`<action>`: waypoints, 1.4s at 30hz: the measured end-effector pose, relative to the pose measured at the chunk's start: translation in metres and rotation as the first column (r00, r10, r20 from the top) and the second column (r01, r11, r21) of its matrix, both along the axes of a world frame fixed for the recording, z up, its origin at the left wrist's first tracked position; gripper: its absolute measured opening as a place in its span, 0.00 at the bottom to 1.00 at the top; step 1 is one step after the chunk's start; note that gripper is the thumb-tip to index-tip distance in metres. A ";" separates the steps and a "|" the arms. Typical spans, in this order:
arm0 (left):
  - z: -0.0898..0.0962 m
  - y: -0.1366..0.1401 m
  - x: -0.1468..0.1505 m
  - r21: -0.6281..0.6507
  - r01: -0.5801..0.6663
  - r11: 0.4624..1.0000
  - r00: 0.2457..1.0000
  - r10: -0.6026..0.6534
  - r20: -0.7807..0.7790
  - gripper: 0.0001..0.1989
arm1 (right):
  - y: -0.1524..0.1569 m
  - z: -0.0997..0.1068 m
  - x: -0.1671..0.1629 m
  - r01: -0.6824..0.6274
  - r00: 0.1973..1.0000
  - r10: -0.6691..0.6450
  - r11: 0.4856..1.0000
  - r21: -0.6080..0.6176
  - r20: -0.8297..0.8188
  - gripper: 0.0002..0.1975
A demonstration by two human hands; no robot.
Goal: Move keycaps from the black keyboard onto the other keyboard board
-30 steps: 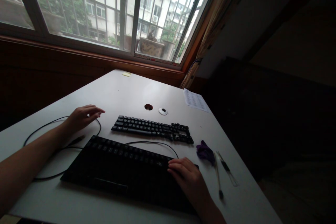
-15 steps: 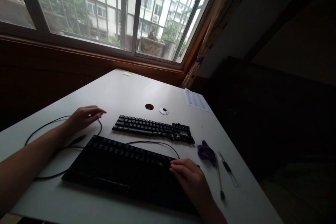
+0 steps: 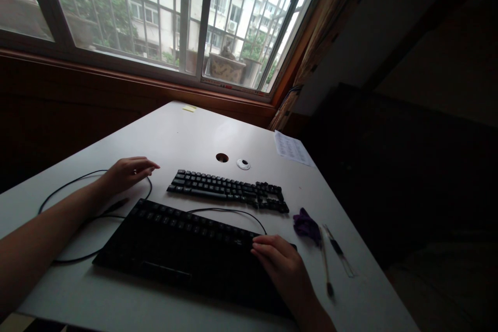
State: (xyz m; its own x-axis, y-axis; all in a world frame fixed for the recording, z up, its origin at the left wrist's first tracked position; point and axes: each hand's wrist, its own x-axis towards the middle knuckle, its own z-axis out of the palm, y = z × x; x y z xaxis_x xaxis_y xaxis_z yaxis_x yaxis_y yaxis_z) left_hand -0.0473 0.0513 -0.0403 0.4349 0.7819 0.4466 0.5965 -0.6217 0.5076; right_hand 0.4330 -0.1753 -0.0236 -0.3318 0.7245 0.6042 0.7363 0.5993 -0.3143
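Observation:
A black keyboard (image 3: 175,259) lies at a slant on the white table in front of me. Keycaps sit along its far rows, while the nearer part looks dark and bare. Over its right end is my right hand (image 3: 278,257), thumb and fingers pressed together at the end of the key rows; whatever may be between the fingertips is hidden. Beyond the keyboard, loose black keycaps (image 3: 218,187) are laid out in keyboard order. My left hand (image 3: 130,174) hovers or rests left of them, fingers stretched forward, holding nothing, near a black cable (image 3: 70,184).
Right of the keyboard lie a purple cloth (image 3: 306,225), a thin brush (image 3: 325,264) and a wire keycap puller (image 3: 337,249). Farther back are a table hole (image 3: 222,157), its round white cover (image 3: 243,164), a printed sheet (image 3: 292,148) and a yellow note (image 3: 189,109).

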 end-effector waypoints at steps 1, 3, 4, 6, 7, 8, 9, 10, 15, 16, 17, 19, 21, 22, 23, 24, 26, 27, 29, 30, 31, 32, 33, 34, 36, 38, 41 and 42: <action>0.000 0.000 0.000 -0.007 0.002 1.000 1.000 -0.002 -0.007 0.20 | 0.000 0.000 0.000 0.002 1.000 -0.002 1.000 -0.002 -0.005 0.05; 0.000 0.000 0.000 -0.014 0.002 1.000 1.000 -0.003 -0.011 0.20 | 0.000 0.000 -0.001 0.004 1.000 -0.004 1.000 -0.008 -0.015 0.04; 0.000 0.000 0.001 -0.013 0.002 1.000 1.000 -0.002 -0.011 0.20 | 0.000 -0.001 0.000 0.005 1.000 -0.005 1.000 -0.011 -0.017 0.04; 0.001 0.000 0.001 -0.008 0.003 1.000 1.000 -0.003 -0.015 0.21 | 0.000 -0.002 0.000 0.009 1.000 -0.009 1.000 -0.018 -0.015 0.04; 0.001 0.000 0.001 -0.007 0.006 1.000 1.000 -0.006 -0.021 0.20 | 0.000 -0.002 0.000 0.011 1.000 -0.011 1.000 -0.021 -0.013 0.04; 0.002 0.000 0.002 -0.006 0.009 1.000 1.000 -0.009 -0.029 0.20 | 0.000 -0.002 0.001 0.011 1.000 -0.011 1.000 -0.023 -0.013 0.04; 0.002 -0.001 0.002 -0.006 0.012 1.000 0.999 -0.013 -0.036 0.20 | 0.000 -0.002 0.001 0.010 1.000 -0.011 1.000 -0.027 -0.014 0.04; 0.003 -0.001 0.002 -0.003 0.016 1.000 0.999 -0.016 -0.039 0.19 | 0.000 -0.002 0.001 0.010 1.000 -0.010 0.999 -0.032 -0.016 0.05; 0.006 -0.002 0.004 0.006 0.028 1.000 0.999 -0.028 -0.028 0.19 | -0.001 -0.001 0.000 0.013 1.000 -0.015 0.999 -0.045 -0.025 0.05; 0.006 -0.002 0.004 0.004 0.025 1.000 0.999 -0.025 -0.026 0.19 | -0.001 -0.001 0.000 0.013 1.000 -0.014 0.999 -0.041 -0.027 0.05; 0.006 -0.002 0.004 0.000 0.023 1.000 0.999 -0.023 -0.024 0.19 | -0.001 -0.001 0.000 0.010 1.000 -0.011 0.999 -0.039 -0.029 0.05; 0.005 -0.002 0.004 -0.008 0.022 1.000 0.999 -0.022 -0.023 0.19 | -0.001 -0.002 0.001 0.005 1.000 -0.006 0.999 -0.038 -0.031 0.05; 0.003 -0.001 0.003 -0.011 0.022 1.000 0.999 -0.022 -0.025 0.19 | -0.001 -0.002 0.001 -0.002 0.999 0.001 0.999 -0.044 -0.037 0.04; 0.002 -0.001 0.003 -0.011 0.022 1.000 0.999 -0.022 -0.028 0.19 | -0.001 -0.002 0.001 -0.007 0.999 0.005 0.999 -0.048 -0.042 0.04; 0.001 0.000 0.002 -0.009 0.021 1.000 0.999 -0.021 -0.029 0.19 | 0.000 -0.003 0.001 -0.009 0.999 0.007 0.999 -0.052 -0.050 0.04; 0.000 0.000 0.002 -0.007 0.019 1.000 0.999 -0.019 -0.031 0.19 | 0.000 -0.003 0.002 -0.011 0.998 0.008 0.998 -0.057 -0.057 0.04; -0.001 0.000 0.001 -0.005 0.020 1.000 0.999 -0.020 -0.032 0.19 | 0.000 -0.004 0.002 -0.012 0.997 0.007 0.998 -0.067 -0.071 0.04; -0.001 0.000 0.001 -0.007 0.021 1.000 0.999 -0.021 -0.030 0.20 | 0.001 -0.004 0.003 -0.011 0.997 0.005 0.997 -0.074 -0.080 0.04; -0.001 -0.001 0.001 -0.015 0.021 1.000 0.999 -0.021 -0.025 0.20 | 0.001 -0.005 0.004 -0.007 0.994 -0.004 0.995 -0.098 -0.108 0.04; -0.001 -0.001 0.002 -0.018 0.021 1.000 0.999 -0.021 -0.025 0.20 | 0.001 -0.006 0.005 -0.005 0.992 -0.010 0.993 -0.115 -0.127 0.03; 0.000 -0.001 0.002 -0.019 0.020 1.000 0.999 -0.020 -0.024 0.20 | 0.001 -0.006 0.006 -0.004 0.989 -0.016 0.991 -0.135 -0.148 0.03; 0.001 -0.002 0.002 -0.020 0.018 1.000 0.999 -0.018 -0.027 0.20 | 0.002 -0.006 0.006 -0.005 0.986 -0.021 0.988 -0.156 -0.167 0.03; 0.001 -0.002 0.003 -0.020 0.016 1.000 0.999 -0.017 -0.031 0.20 | 0.002 -0.005 0.006 -0.007 0.983 -0.026 0.985 -0.173 -0.183 0.03; 0.002 -0.002 0.003 -0.022 0.015 1.000 0.999 -0.016 -0.035 0.20 | 0.002 -0.005 0.007 -0.007 0.981 -0.029 0.982 -0.186 -0.193 0.03; 0.003 -0.002 0.004 -0.023 0.014 1.000 0.999 -0.014 -0.038 0.20 | 0.002 -0.004 0.006 -0.005 0.979 -0.036 0.980 -0.199 -0.201 0.03; 0.004 -0.003 0.004 -0.019 0.012 1.000 0.999 -0.013 -0.039 0.20 | 0.003 -0.002 0.006 -0.002 0.979 -0.036 0.982 -0.189 -0.200 0.03; 0.006 -0.003 0.005 -0.015 0.019 1.000 0.999 -0.019 -0.044 0.20 | 0.003 -0.001 0.005 -0.004 0.979 -0.030 0.987 -0.161 -0.204 0.03; 0.007 -0.003 0.006 -0.015 0.019 1.000 0.999 -0.020 -0.044 0.20 | 0.003 0.000 0.004 -0.003 0.978 -0.029 0.988 -0.154 -0.207 0.04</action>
